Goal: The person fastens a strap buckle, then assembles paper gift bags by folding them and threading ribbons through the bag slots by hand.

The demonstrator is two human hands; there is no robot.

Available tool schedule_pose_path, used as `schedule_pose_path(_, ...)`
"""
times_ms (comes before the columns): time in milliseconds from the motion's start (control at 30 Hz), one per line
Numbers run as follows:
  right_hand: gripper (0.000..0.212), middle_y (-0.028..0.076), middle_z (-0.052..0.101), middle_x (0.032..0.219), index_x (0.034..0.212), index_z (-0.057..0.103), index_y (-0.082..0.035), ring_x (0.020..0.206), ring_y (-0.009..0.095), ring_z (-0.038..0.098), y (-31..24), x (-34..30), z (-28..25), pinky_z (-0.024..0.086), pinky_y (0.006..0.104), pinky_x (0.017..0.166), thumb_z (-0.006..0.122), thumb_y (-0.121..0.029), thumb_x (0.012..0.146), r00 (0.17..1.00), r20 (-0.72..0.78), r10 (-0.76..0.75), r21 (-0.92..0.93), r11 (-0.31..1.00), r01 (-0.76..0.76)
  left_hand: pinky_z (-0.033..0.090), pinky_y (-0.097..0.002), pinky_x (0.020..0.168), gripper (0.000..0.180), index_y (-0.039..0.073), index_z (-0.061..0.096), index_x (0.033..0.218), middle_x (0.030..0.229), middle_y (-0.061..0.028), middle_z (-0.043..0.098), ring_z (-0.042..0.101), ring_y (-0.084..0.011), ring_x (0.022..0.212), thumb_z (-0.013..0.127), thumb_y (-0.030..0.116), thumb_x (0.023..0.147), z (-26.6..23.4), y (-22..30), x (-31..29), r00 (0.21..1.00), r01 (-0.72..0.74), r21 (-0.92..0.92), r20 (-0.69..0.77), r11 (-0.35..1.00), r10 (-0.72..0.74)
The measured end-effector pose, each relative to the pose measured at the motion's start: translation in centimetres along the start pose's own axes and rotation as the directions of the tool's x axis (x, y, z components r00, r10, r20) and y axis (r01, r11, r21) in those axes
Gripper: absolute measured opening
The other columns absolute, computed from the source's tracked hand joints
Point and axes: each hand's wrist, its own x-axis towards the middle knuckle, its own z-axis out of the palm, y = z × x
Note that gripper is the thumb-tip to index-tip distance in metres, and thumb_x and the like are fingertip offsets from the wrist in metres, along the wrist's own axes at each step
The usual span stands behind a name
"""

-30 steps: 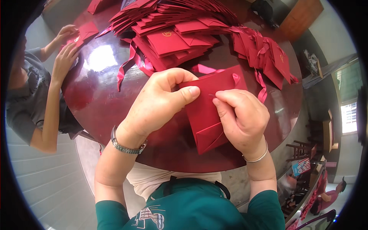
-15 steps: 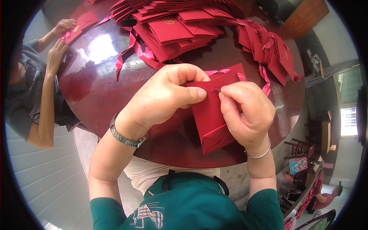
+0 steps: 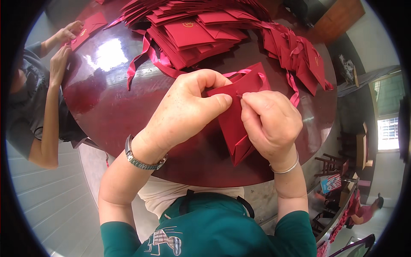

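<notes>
Over the near part of the table I hold a small red paper gift bag (image 3: 231, 124), tilted, with its folded bottom toward me. My left hand (image 3: 188, 103) pinches its upper left edge between thumb and bent fingers. At the bag's upper face, beside a small hole, the thumb and forefinger of my right hand (image 3: 274, 122) are pressed together. A tiny dark-red tip shows at those fingertips, too small to name. Behind the bag's top edge loops a pink ribbon handle (image 3: 263, 81).
A large heap of red bags (image 3: 192, 32) fills the table's far side, with more bags (image 3: 295, 53) at far right. Loose ribbon (image 3: 145, 53) trails on the glossy round table (image 3: 128, 103). At left, a co-worker's hands (image 3: 64, 47) handle another bag. Another person (image 3: 364, 212) is at lower right.
The bag has shifted slightly left and away from me, and its bottom has turned to show more of its fold. My right hand has moved slightly left with it, still pinching.
</notes>
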Motion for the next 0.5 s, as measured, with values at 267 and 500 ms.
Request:
schedule_pose_path(267, 0.021, 0.010, 0.064, 0.073, 0.085, 0.066, -0.001, 0.062, 0.024, 0.063, -0.40, -0.43, 0.52, 0.050, 0.0311, 0.056, 0.072, 0.008, 0.068, 0.999, -0.046, 0.028, -0.069, 0.997, -0.031, 0.044, -0.0219, 0.061, 0.019, -0.003, 0.065, 0.094, 0.077, 0.0014, 0.061, 0.050, -0.0034, 0.069, 0.065, 0.012, 0.081, 0.30, -0.31, 0.07, 0.996, -0.066, 0.060, -0.062, 0.996, 0.070)
schedule_pose_path(500, 0.022, 0.009, 0.064, 0.072, 0.086, 0.065, -0.001, 0.061, 0.023, 0.062, -0.23, -0.45, 0.50, 0.050, 0.0316, 0.055, 0.072, 0.007, 0.067, 0.998, -0.058, -0.006, -0.176, 0.984, -0.004, 0.043, -0.0206, 0.060, 0.020, -0.003, 0.064, 0.095, 0.078, 0.0022, 0.061, 0.050, -0.0028, 0.069, 0.065, 0.013, 0.082, 0.84, -0.47, -0.11, 0.997, -0.057, -0.012, -0.062, 0.998, 0.056)
